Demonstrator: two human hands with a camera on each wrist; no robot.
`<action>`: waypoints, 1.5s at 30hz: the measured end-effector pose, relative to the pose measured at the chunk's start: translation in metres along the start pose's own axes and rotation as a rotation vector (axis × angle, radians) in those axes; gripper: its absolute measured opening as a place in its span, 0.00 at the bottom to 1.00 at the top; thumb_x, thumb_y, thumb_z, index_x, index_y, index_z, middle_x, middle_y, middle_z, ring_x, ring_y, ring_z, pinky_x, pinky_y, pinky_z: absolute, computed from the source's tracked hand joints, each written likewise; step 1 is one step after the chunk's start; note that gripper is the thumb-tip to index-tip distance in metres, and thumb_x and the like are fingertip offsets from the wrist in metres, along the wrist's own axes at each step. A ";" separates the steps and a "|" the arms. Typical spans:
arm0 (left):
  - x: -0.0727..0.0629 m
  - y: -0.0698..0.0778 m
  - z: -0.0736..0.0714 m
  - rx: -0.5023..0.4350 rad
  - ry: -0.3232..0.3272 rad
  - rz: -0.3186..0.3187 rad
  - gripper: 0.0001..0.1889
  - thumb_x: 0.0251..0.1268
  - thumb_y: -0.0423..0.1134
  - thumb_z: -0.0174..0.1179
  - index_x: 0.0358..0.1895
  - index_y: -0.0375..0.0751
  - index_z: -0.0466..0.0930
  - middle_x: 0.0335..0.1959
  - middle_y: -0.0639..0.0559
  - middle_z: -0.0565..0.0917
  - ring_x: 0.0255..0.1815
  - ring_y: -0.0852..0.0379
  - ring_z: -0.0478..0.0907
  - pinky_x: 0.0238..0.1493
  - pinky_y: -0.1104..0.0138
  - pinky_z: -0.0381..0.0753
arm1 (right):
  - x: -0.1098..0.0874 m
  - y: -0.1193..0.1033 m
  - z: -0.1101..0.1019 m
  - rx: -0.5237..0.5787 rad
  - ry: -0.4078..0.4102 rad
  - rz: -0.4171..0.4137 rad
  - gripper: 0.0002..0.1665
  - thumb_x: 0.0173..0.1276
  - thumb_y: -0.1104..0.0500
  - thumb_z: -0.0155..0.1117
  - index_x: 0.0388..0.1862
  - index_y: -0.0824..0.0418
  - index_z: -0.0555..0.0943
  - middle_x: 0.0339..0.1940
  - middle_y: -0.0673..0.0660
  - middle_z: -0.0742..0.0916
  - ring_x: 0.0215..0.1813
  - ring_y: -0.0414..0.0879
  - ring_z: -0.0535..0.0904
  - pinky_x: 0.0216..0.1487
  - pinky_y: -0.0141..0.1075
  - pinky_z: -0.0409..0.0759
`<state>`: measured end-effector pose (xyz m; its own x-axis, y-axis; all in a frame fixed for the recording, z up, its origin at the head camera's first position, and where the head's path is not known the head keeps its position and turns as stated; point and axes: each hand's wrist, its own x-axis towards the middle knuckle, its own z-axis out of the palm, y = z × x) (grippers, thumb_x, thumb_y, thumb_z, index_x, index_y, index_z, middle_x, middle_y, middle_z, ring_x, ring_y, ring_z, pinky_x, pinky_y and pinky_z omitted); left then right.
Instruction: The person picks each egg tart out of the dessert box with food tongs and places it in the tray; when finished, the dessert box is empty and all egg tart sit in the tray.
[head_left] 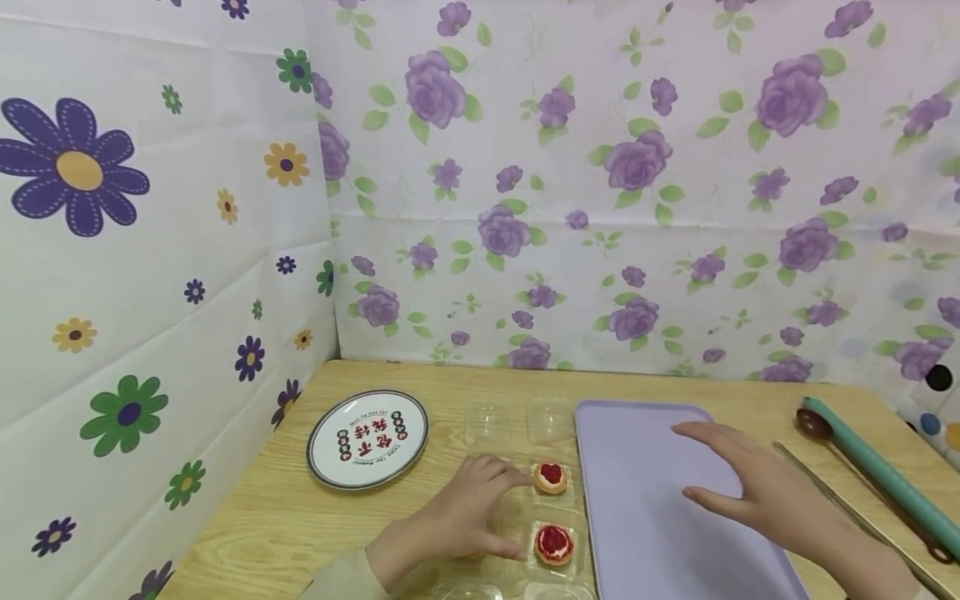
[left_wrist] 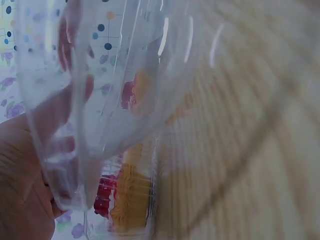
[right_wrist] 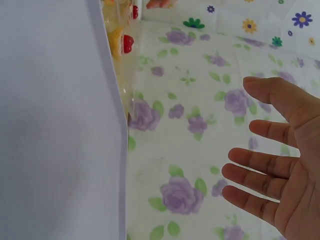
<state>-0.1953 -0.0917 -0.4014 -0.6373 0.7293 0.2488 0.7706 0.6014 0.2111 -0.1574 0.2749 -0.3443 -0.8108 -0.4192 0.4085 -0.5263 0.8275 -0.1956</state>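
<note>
My left hand (head_left: pixel 476 504) is over the clear plastic boxes left of the tray, its fingertips beside a box with a red-topped tart (head_left: pixel 551 477). Its thumb reaches toward a nearer tart (head_left: pixel 555 543), also in a box. Thumb and index finger stand apart. In the left wrist view, a clear plastic box (left_wrist: pixel 125 125) partly covers the hand (left_wrist: pixel 25 170), and any contact is unclear. Over the right side of the lilac tray (head_left: pixel 637 500) hovers my right hand (head_left: pixel 757 483), fingers spread and holding nothing, as the right wrist view also shows.
A white plate (head_left: pixel 367 475) with red lettering lies at the left. Behind the tarts stand clear boxes (head_left: pixel 487 423). Right of the tray are a metal rod (head_left: pixel 832 496), a dark wooden spoon (head_left: pixel 815 423) and a teal tool (head_left: pixel 885 475). Flowered cloth (head_left: pixel 570 275) hangs behind the table.
</note>
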 end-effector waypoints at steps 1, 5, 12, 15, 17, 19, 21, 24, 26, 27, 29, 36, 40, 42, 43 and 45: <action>0.000 0.001 0.000 0.009 -0.006 0.003 0.43 0.43 0.64 0.70 0.64 0.48 0.70 0.57 0.56 0.78 0.60 0.56 0.70 0.67 0.57 0.67 | -0.004 0.003 -0.002 -0.009 0.005 0.010 0.39 0.56 0.45 0.72 0.66 0.50 0.70 0.60 0.51 0.81 0.58 0.51 0.78 0.49 0.49 0.81; -0.002 0.002 0.002 0.012 -0.022 -0.003 0.42 0.43 0.64 0.70 0.63 0.47 0.71 0.57 0.56 0.77 0.61 0.56 0.70 0.67 0.56 0.68 | -0.019 0.022 -0.004 0.025 0.019 0.064 0.39 0.55 0.48 0.73 0.66 0.51 0.71 0.60 0.54 0.80 0.59 0.36 0.75 0.47 0.38 0.83; -0.003 0.002 0.007 -0.001 -0.011 -0.011 0.41 0.42 0.63 0.71 0.62 0.47 0.72 0.57 0.56 0.76 0.61 0.56 0.69 0.69 0.54 0.66 | -0.048 0.062 0.000 0.050 -0.009 0.256 0.41 0.57 0.47 0.72 0.67 0.60 0.69 0.61 0.64 0.79 0.55 0.57 0.75 0.44 0.53 0.80; -0.002 0.002 0.009 -0.011 -0.012 -0.021 0.41 0.43 0.63 0.70 0.62 0.47 0.73 0.57 0.55 0.76 0.62 0.55 0.69 0.70 0.51 0.64 | -0.059 0.075 0.001 0.042 0.021 0.301 0.42 0.57 0.47 0.72 0.67 0.63 0.69 0.61 0.67 0.78 0.54 0.57 0.76 0.45 0.43 0.82; -0.002 0.002 0.011 -0.017 -0.018 -0.026 0.41 0.43 0.63 0.70 0.62 0.47 0.73 0.57 0.56 0.76 0.62 0.55 0.68 0.70 0.49 0.63 | -0.064 0.083 0.002 0.025 0.059 0.304 0.42 0.56 0.48 0.73 0.67 0.62 0.70 0.60 0.66 0.79 0.53 0.45 0.76 0.44 0.26 0.80; -0.001 0.002 0.012 -0.017 -0.024 -0.027 0.40 0.44 0.64 0.69 0.62 0.48 0.73 0.57 0.56 0.76 0.62 0.56 0.68 0.70 0.50 0.64 | -0.070 0.091 0.003 0.024 0.088 0.298 0.41 0.55 0.49 0.74 0.66 0.60 0.71 0.58 0.66 0.80 0.50 0.27 0.73 0.40 0.14 0.72; -0.001 0.002 0.014 -0.014 -0.028 -0.024 0.40 0.44 0.65 0.68 0.61 0.48 0.74 0.56 0.56 0.77 0.61 0.57 0.69 0.69 0.52 0.65 | -0.075 0.098 0.006 0.030 0.108 0.293 0.40 0.54 0.51 0.75 0.65 0.61 0.72 0.56 0.66 0.81 0.48 0.20 0.69 0.37 0.09 0.65; -0.001 0.003 0.015 0.000 -0.030 -0.019 0.40 0.45 0.66 0.67 0.61 0.48 0.74 0.55 0.57 0.77 0.60 0.57 0.70 0.67 0.56 0.67 | -0.082 0.109 0.011 0.027 0.104 0.320 0.39 0.55 0.51 0.74 0.63 0.65 0.73 0.55 0.69 0.81 0.49 0.37 0.76 0.36 0.17 0.72; -0.001 0.003 0.016 -0.003 -0.030 -0.017 0.39 0.45 0.66 0.67 0.60 0.48 0.75 0.55 0.56 0.78 0.60 0.58 0.70 0.67 0.57 0.67 | -0.085 0.117 0.014 0.028 0.083 0.354 0.38 0.58 0.51 0.72 0.62 0.70 0.72 0.55 0.72 0.80 0.49 0.56 0.74 0.38 0.29 0.78; -0.002 0.004 0.016 -0.005 -0.030 -0.017 0.39 0.45 0.66 0.67 0.60 0.48 0.75 0.55 0.57 0.78 0.60 0.58 0.70 0.67 0.57 0.67 | -0.087 0.121 0.015 0.029 0.069 0.372 0.39 0.59 0.50 0.71 0.62 0.71 0.71 0.55 0.74 0.79 0.49 0.63 0.71 0.39 0.36 0.79; -0.002 0.003 0.017 -0.007 -0.029 -0.015 0.39 0.45 0.66 0.67 0.60 0.48 0.76 0.55 0.57 0.78 0.60 0.58 0.70 0.67 0.57 0.67 | -0.090 0.129 0.017 0.037 0.041 0.419 0.40 0.61 0.49 0.69 0.63 0.74 0.69 0.57 0.76 0.77 0.49 0.66 0.70 0.39 0.46 0.79; -0.001 0.003 0.020 -0.005 -0.029 -0.007 0.38 0.45 0.65 0.67 0.59 0.48 0.77 0.54 0.58 0.78 0.59 0.59 0.70 0.65 0.60 0.67 | -0.102 0.147 0.020 0.027 0.020 0.487 0.41 0.63 0.48 0.68 0.61 0.79 0.68 0.55 0.81 0.76 0.48 0.71 0.72 0.35 0.57 0.77; -0.001 0.004 0.021 -0.010 -0.044 -0.009 0.39 0.46 0.66 0.66 0.60 0.47 0.76 0.55 0.58 0.78 0.59 0.59 0.70 0.65 0.59 0.68 | -0.107 0.154 0.021 0.008 -0.008 0.500 0.43 0.62 0.47 0.68 0.60 0.80 0.69 0.53 0.82 0.77 0.47 0.72 0.74 0.35 0.56 0.78; -0.001 0.004 0.022 -0.010 -0.047 -0.011 0.39 0.46 0.66 0.66 0.61 0.47 0.75 0.55 0.58 0.77 0.59 0.59 0.70 0.66 0.58 0.68 | -0.109 0.159 0.021 -0.004 -0.026 0.509 0.43 0.61 0.46 0.68 0.59 0.81 0.69 0.52 0.83 0.77 0.47 0.73 0.74 0.35 0.56 0.78; -0.001 0.004 0.023 -0.010 -0.046 -0.013 0.40 0.46 0.66 0.66 0.61 0.47 0.75 0.55 0.58 0.77 0.59 0.58 0.70 0.66 0.57 0.68 | -0.110 0.161 0.020 -0.007 -0.039 0.517 0.44 0.62 0.45 0.68 0.58 0.81 0.70 0.51 0.83 0.77 0.46 0.73 0.74 0.36 0.56 0.78; -0.002 0.004 0.024 -0.011 -0.046 -0.016 0.40 0.46 0.66 0.66 0.61 0.47 0.75 0.55 0.58 0.77 0.60 0.58 0.70 0.67 0.56 0.68 | -0.112 0.164 0.019 -0.017 -0.076 0.543 0.45 0.62 0.42 0.66 0.58 0.81 0.69 0.52 0.83 0.77 0.46 0.74 0.75 0.36 0.55 0.78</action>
<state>-0.1913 -0.0829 -0.4235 -0.6487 0.7339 0.2013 0.7598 0.6098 0.2256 -0.1578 0.4507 -0.4394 -0.9813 0.0448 0.1872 -0.0232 0.9379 -0.3461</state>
